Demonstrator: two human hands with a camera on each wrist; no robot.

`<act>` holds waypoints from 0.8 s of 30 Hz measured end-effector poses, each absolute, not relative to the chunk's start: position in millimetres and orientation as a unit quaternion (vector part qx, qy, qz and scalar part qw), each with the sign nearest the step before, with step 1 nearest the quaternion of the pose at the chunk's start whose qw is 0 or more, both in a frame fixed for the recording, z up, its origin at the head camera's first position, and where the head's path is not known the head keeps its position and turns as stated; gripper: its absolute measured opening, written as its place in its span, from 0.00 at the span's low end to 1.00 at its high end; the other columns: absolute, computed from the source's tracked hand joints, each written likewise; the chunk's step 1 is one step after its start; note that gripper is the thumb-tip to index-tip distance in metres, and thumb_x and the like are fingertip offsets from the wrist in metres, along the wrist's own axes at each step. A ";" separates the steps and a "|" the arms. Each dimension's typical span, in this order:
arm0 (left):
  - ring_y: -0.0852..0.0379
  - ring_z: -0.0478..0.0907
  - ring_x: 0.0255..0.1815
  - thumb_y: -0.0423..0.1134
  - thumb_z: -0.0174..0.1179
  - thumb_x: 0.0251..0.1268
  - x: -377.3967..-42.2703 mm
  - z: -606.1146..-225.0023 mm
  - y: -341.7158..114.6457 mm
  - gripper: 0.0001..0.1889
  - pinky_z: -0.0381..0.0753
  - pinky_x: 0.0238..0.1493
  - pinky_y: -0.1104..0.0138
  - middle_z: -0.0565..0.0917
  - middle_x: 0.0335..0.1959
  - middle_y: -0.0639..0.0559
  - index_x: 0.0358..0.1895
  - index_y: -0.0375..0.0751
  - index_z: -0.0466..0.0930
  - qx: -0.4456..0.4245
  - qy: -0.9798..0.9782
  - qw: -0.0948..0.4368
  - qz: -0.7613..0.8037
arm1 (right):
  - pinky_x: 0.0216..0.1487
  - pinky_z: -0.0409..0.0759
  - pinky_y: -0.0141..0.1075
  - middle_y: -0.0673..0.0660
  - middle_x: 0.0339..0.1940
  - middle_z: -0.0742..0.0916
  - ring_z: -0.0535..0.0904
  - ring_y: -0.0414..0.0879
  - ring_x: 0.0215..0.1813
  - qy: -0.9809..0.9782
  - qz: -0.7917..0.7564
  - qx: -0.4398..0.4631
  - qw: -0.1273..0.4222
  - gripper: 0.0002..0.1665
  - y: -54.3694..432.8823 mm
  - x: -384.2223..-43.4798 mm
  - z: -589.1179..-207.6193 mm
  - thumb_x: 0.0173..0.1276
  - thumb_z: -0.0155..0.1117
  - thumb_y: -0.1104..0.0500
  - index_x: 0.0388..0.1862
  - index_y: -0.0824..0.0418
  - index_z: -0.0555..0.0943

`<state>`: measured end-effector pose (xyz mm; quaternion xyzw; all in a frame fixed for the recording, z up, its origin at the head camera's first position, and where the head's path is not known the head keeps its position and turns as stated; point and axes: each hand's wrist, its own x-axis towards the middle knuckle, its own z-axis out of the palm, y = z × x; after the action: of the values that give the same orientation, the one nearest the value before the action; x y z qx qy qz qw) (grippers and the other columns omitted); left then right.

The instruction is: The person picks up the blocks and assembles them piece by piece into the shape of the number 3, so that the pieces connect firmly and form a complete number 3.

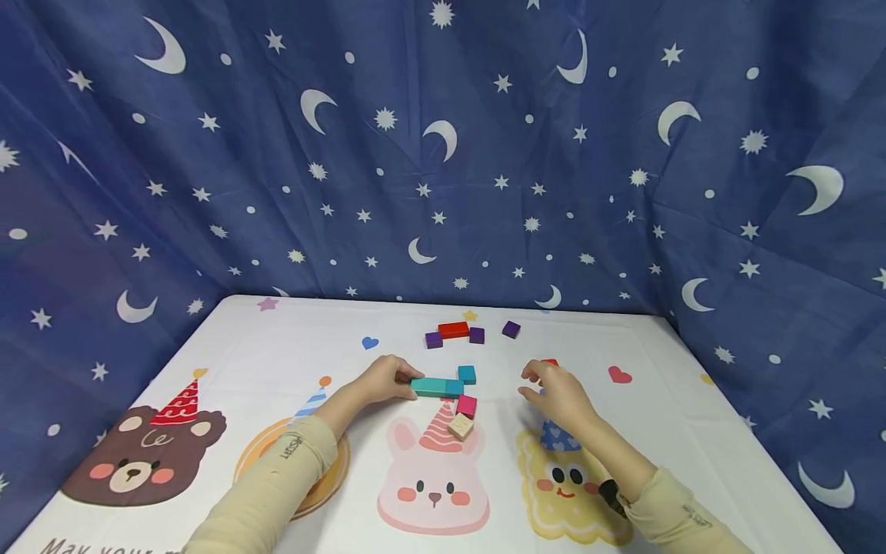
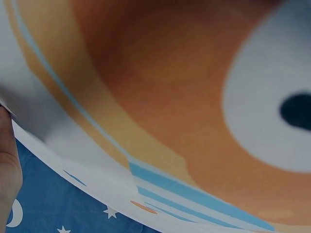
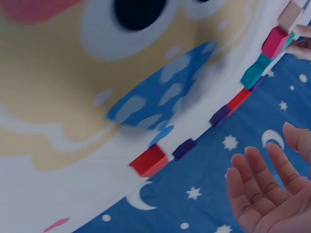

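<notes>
My left hand pinches the left end of a long teal block, with thumb and fingers at its sides. A blue-teal cube lines up with that block's right end. Behind it lies another teal cube. In front are a magenta block and a beige wooden block, close together. My right hand is over the table to the right, fingers loosely bent and holding nothing. Just beyond it, partly hidden in the head view, is a red block.
Farther back, a long red block lies between two purple blocks. A third purple block sits to their right. The white tablecloth has printed cartoon figures. A blue star-patterned curtain stands behind the table.
</notes>
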<state>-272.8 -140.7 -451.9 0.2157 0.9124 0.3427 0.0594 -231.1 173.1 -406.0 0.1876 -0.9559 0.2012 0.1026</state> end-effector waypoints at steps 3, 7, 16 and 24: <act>0.56 0.81 0.40 0.34 0.70 0.49 -273.8 -453.0 -140.2 0.18 0.81 0.45 0.67 0.86 0.41 0.44 0.46 0.36 0.84 0.216 0.912 0.059 0.342 | 0.36 0.79 0.43 0.59 0.33 0.85 0.79 0.49 0.33 -0.958 0.192 0.180 0.111 0.12 181.1 -235.7 -408.5 0.56 0.70 0.61 0.37 0.64 0.80; 0.56 0.81 0.40 0.34 0.71 0.49 -275.1 -454.0 -140.7 0.18 0.81 0.45 0.66 0.86 0.41 0.45 0.46 0.36 0.84 0.216 0.913 0.057 0.342 | 0.35 0.79 0.41 0.61 0.33 0.85 0.76 0.47 0.30 -0.961 0.184 0.169 0.117 0.13 189.4 -241.2 -411.0 0.57 0.70 0.60 0.39 0.65 0.80; 0.57 0.81 0.40 0.34 0.71 0.49 -275.8 -453.0 -140.0 0.18 0.81 0.45 0.67 0.86 0.41 0.45 0.46 0.36 0.84 0.211 0.913 0.059 0.346 | 0.39 0.83 0.47 0.65 0.38 0.86 0.79 0.52 0.33 -0.972 0.160 0.134 0.109 0.18 204.0 -251.9 -413.3 0.57 0.70 0.60 0.43 0.69 0.79; 0.55 0.82 0.41 0.34 0.71 0.49 -273.5 -452.9 -139.9 0.18 0.81 0.45 0.67 0.86 0.41 0.44 0.46 0.36 0.84 0.213 0.912 0.058 0.347 | 0.26 0.76 0.36 0.66 0.33 0.84 0.73 0.47 0.25 -0.976 0.148 0.127 0.096 0.21 214.5 -263.1 -416.9 0.56 0.70 0.59 0.43 0.73 0.77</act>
<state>-273.5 -139.9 -452.9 0.2126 0.9115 0.3471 0.0582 -263.1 214.5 -416.9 0.1275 -0.9760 0.1477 0.0965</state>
